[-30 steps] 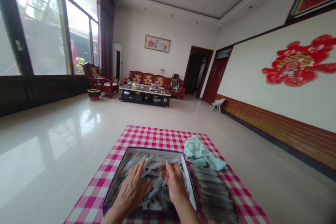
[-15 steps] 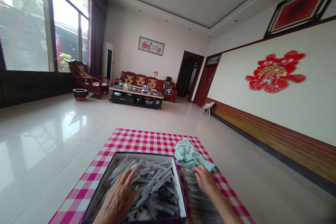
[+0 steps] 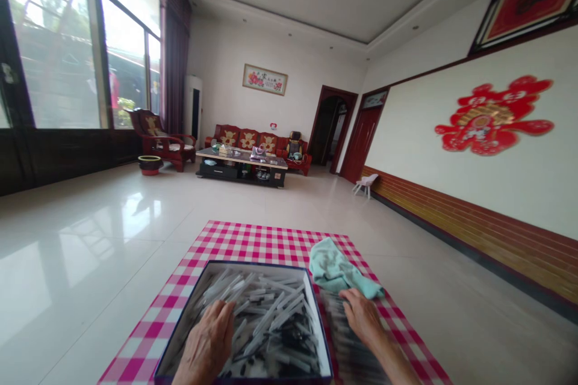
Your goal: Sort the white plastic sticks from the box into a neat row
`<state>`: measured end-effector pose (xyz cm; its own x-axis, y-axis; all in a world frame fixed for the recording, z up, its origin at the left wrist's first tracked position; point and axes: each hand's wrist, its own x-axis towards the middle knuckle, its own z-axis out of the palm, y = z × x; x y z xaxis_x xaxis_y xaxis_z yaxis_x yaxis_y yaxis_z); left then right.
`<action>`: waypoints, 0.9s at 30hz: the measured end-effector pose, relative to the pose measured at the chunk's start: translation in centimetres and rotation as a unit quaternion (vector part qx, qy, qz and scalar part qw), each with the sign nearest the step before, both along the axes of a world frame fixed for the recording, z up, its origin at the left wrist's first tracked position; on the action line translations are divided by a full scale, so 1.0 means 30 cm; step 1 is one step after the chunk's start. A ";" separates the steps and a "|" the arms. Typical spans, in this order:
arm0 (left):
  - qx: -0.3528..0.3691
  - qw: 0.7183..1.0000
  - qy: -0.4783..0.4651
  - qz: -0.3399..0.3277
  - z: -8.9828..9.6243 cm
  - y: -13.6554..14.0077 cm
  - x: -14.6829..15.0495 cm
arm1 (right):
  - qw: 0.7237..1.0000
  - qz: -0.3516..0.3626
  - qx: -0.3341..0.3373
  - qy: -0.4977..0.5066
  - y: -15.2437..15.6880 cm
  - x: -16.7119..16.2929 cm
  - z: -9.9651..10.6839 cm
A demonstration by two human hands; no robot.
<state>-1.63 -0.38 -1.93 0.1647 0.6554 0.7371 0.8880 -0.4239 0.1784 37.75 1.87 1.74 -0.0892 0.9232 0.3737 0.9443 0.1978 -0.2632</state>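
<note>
Fingers (image 3: 226, 311) half-curled, grip unclear: left hand (image 3: 208, 338) over the box (image 3: 259, 268), right hand (image 3: 362, 314) (box wall (image 3: 316, 314) between) beside the crumpled cloth (image 3: 332, 267).

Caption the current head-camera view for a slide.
Left hand over a box of translucent pieces, right hand at a blurred row of slender pieces beside a mint cloth.

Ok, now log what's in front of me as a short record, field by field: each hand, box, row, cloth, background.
Left hand: over the box, fingers bent; grip unclear
Right hand: at the row's far end, by the cloth; grip unclear
Box: open, on checked cover; holds pale sticks
Row: slim items, blurred, right of the box
Cloth: mint, crumpled
Background: sofa, low table
</note>
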 end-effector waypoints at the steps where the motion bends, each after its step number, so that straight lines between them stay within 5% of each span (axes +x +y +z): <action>1: -0.018 1.000 0.011 0.012 0.003 -0.003 0.002 | 1.000 0.013 0.007 0.013 -0.002 -0.033 0.022; 6: -0.058 0.996 0.057 0.023 0.007 -0.016 0.007 | 0.993 0.117 0.000 0.022 0.008 -0.269 0.107; 10: -0.077 0.995 0.067 0.016 0.011 -0.023 0.010 | 0.985 0.154 -0.050 -0.055 0.042 -0.424 0.089; 19: -0.097 0.992 0.080 0.009 0.034 -0.034 0.016 | 0.985 0.125 -0.066 -0.103 0.084 -0.490 0.012; 27: 0.069 0.996 0.022 -0.049 -0.032 0.002 0.010 | 0.978 0.197 0.001 -0.063 0.010 -0.574 0.060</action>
<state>-1.34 -0.32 -2.89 0.2568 0.5271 0.8101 0.8464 -0.5272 0.0747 20.53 2.15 3.54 -0.4841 0.8069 0.3384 0.8194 0.5538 -0.1483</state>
